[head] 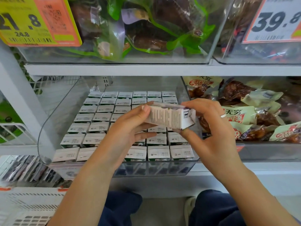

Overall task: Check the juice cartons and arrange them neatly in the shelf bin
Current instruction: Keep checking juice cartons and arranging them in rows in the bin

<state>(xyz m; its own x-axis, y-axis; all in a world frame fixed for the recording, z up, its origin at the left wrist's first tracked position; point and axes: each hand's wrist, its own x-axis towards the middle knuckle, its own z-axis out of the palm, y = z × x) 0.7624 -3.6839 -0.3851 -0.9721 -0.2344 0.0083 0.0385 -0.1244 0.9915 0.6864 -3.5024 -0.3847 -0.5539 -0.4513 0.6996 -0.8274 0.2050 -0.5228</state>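
- Clear bin (48,121) holds upright cartons (97,110) in neat rows.
- Left hand (130,128) and right hand (210,136) together grip one carton (169,117) sideways above the bin.
- Right bin (260,150) holds snack packets (254,101).

The printed panel of the held carton (169,117) is motion-blurred; its text is unreadable. The left hand (128,128) and right hand (210,132) cover its two ends, and together they hide several cartons in the middle rows of the clear bin (48,128). Date stamps on the packed cartons (158,152) are too small to read. The bin's front label (70,172) is blurred and partly behind the left forearm. The yellow price tag (24,22) and the white price tag (276,20) are cut off by the picture's edges. The fine print on the snack packets (241,116) is illegible.
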